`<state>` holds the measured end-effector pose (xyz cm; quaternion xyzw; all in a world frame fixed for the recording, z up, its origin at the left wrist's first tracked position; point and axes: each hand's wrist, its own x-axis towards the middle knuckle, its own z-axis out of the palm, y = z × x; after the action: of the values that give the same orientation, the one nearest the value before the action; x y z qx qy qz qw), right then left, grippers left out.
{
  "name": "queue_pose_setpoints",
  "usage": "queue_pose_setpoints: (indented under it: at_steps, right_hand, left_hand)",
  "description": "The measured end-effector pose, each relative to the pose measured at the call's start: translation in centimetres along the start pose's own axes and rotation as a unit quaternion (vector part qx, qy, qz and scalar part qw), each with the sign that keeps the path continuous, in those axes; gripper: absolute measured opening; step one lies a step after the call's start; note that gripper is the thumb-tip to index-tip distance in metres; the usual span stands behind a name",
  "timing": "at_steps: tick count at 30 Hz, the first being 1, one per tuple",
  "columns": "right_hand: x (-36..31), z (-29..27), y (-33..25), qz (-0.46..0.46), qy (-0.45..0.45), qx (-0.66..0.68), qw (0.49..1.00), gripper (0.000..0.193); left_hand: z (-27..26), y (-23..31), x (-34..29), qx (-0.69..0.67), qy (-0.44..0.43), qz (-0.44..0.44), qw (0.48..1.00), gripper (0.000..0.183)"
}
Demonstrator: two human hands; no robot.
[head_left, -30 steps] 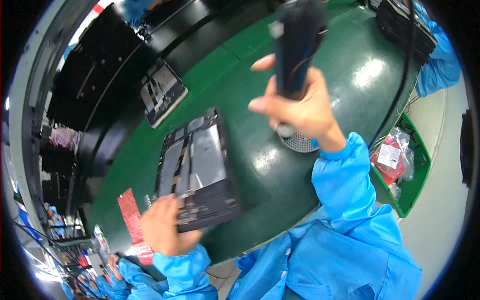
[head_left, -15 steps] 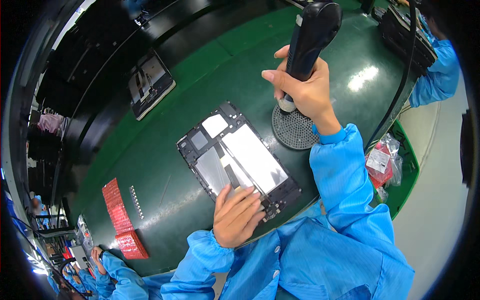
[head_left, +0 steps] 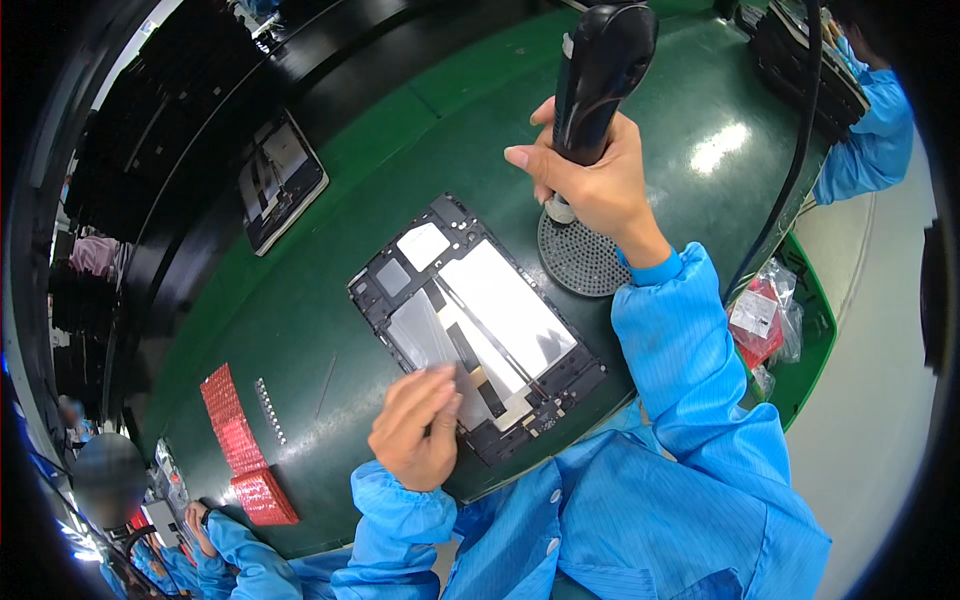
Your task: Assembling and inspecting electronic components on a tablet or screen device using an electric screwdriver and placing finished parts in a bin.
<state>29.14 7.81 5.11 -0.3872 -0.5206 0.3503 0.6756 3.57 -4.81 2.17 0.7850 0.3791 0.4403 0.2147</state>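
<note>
My right hand (head_left: 590, 172) grips a black electric screwdriver (head_left: 603, 85) held roughly upright. The tool's pale lower end is over a round grey plate (head_left: 580, 255) full of small holes; its very tip is hard to make out. An opened tablet (head_left: 505, 310) lies with its inside up, showing silvery panels, a black frame and a dark flat strip. At its lower left edge hovers my left hand (head_left: 415, 425), fingers bent together and slightly smeared by motion. Anything between those fingers is hidden.
Red bubble wrap (head_left: 235, 430) lies at left beside a strip of small parts (head_left: 270, 410) and a thin rod (head_left: 327, 385). Another opened device (head_left: 283, 180) stands farther back. A green bin (head_left: 805, 340) with bagged items is at right, near a cable (head_left: 790, 180). Other people's blue sleeves show at both sides.
My left hand has lifted off the tablet's lower part and moved left, its fingers drawing in. The right hand keeps the screwdriver over the perforated plate. The whole view has shifted slightly.
</note>
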Motion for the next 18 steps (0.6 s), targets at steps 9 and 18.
queue_pose_setpoints:
  at_steps: [9, 18]
  right_hand:
    - [-0.4, 0.6, -0.3, 0.016, 0.001, 0.006, 1.000, 0.033]
    - [-1.3, 0.4, -2.9, -0.084, 0.024, 0.019, 0.996, 0.034]
  left_hand:
    - [-2.3, -2.5, -1.5, 0.034, 0.144, -0.215, 0.965, 0.016]
    - [-3.4, -3.6, -0.1, -0.243, 0.124, -0.393, 0.878, 0.015]
